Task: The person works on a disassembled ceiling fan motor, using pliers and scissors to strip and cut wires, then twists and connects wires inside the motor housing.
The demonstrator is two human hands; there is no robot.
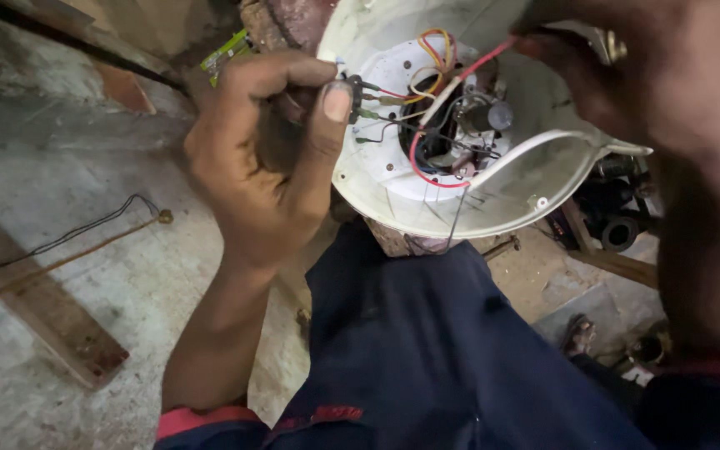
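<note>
Left hand (pixel 264 158) pinched shut on a small dark connector (pixel 354 90) at the wire ends, by the rim of the cream housing (pixel 493 196) resting on the knee. Right hand (pixel 618 71) grips the housing's far edge. Red wire (pixel 427 171) loops around the central motor (pixel 485 117). Wood plank (pixel 39 300) on the floor.

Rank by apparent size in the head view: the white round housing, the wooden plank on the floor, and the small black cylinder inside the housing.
1. white round housing, largest.
2. wooden plank; it lies farther away, so unsure.
3. black cylinder, clearly smallest.
</note>
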